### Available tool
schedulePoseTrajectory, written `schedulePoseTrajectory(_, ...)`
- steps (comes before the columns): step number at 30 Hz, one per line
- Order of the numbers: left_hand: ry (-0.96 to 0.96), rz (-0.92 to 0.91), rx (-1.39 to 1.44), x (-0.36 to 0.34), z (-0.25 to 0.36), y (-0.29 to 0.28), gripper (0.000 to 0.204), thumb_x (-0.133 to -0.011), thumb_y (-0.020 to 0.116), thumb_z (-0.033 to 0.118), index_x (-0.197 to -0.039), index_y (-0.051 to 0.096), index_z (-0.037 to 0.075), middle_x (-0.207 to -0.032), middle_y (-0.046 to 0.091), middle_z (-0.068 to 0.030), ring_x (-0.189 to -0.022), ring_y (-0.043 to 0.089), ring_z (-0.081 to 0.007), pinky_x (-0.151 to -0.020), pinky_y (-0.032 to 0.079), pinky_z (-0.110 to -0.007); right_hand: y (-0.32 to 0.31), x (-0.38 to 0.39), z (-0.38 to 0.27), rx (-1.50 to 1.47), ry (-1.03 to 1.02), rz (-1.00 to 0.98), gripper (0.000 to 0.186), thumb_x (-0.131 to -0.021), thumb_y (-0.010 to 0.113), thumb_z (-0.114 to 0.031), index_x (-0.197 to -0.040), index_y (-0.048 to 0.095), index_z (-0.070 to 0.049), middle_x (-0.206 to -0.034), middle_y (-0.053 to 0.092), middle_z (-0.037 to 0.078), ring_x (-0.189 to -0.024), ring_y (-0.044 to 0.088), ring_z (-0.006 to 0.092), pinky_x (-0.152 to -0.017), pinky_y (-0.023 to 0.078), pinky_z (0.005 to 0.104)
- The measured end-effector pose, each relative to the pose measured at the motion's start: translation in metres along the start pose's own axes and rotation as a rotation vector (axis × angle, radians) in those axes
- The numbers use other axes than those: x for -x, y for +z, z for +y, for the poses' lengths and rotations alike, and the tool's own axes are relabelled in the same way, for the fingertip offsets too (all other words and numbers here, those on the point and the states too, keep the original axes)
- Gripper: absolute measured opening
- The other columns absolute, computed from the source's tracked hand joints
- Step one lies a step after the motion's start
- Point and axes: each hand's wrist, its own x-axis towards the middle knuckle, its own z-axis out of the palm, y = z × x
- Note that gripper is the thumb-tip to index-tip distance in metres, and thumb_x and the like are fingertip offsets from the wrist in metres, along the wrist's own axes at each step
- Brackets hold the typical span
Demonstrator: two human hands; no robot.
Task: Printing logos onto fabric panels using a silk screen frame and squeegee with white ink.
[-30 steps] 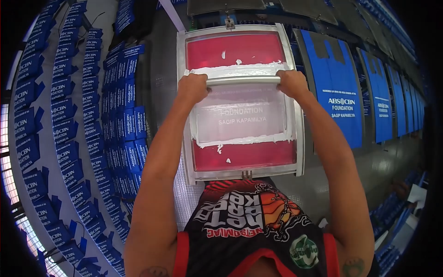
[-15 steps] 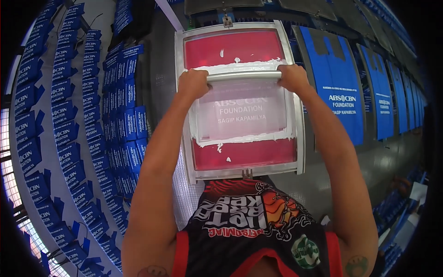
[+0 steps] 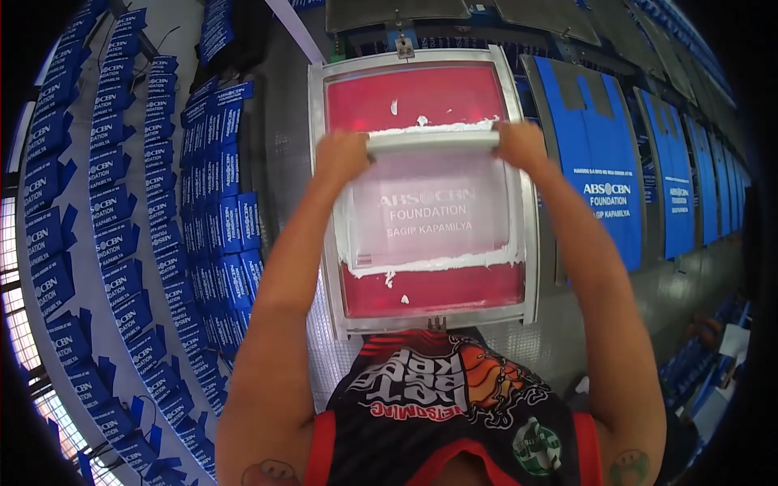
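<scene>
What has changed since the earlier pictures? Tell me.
The metal bar, gripped by the left hand and right hand, appears slightly nearer the frame's far end, hiding more of the far white band. Nothing was newly grasped or released; both hands' grips stayed.

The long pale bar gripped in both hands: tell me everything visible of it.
The long, pale silvery, rounded bar looks metallic. It runs crosswise over the red, metal-framed screen, beside the upper strip of white paste. The person's left hand grips its left end, the right hand its right end. Whether its underside touches the screen is hidden.
</scene>
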Motion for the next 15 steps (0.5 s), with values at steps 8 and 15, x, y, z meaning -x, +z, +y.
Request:
schedulePoseTrajectory(8, 0.171, 0.06, 0.089, -0.05, 0.083, -0.011, 0.042, -0.063, 0.08, 0.026, -0.101, 0.068, 0.01, -0.096, 0.068, -0.0161, -0.094, 0.065, -0.0324, -0.083, 0.051, -0.044, -0.013, 0.059, -0.03, -0.169, -0.009, 0.609, 0.051, -0.065, 0.083, -0.02, -0.108, 0.058, -0.008, -0.097, 0.06, 0.018, -0.097, 0.055, 0.0362, -0.082, 0.046, 0.043)
schedulePoseTrajectory(15, 0.363, -0.031, 0.298, -0.089, 0.038, -0.058, 0.044, -0.059, 0.083, 0.024, -0.098, 0.07, 0.007, -0.089, 0.07, -0.0141, -0.082, 0.065, -0.0328, -0.076, 0.05, -0.038, 0.061, 0.319, -0.135, -1.216, 0.355, -0.715, 0.048, -0.086, 0.064, -0.043, -0.101, 0.067, 0.003, -0.084, 0.069, 0.011, -0.078, 0.062, 0.0172, -0.071, 0.049, 0.0322)
